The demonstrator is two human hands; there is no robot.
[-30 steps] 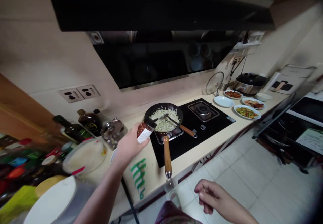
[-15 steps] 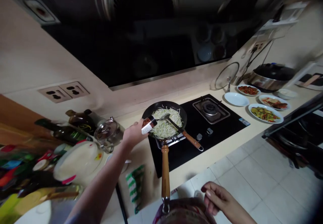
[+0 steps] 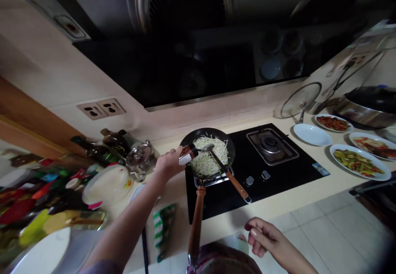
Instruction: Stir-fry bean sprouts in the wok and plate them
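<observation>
My left hand [image 3: 168, 163] grips a small spice jar [image 3: 185, 154] with a white label, a dark cap and reddish-brown contents. The jar lies nearly level, its capped end above the left side of a dark frying pan [image 3: 231, 146]. Pale bean sprouts [image 3: 210, 163] heap inside the pan. A metal spoon or spatula with a wooden handle [image 3: 238, 186] rests across the sprouts, its handle reaching over the pan's right rim. The pan's wooden handle [image 3: 197, 220] points toward me. Low in front of the counter, my right hand [image 3: 264, 237] holds nothing visible, its fingers loosely bent and apart.
The pan sits on the left burner of a black cooktop [image 3: 216, 202]; the right burner [image 3: 269, 143] is bare. Right of it stand a white plate [image 3: 312, 134] and several dishes of food. Bottles [image 3: 95, 150], a glass pot [image 3: 140, 158] and a green-checked cloth [image 3: 163, 228] lie left. A range hood overhangs.
My view has shifted left, so the cooktop and dishes appear further right. The jar stays tilted over the pan in my left hand. My right hand looks much the same.
</observation>
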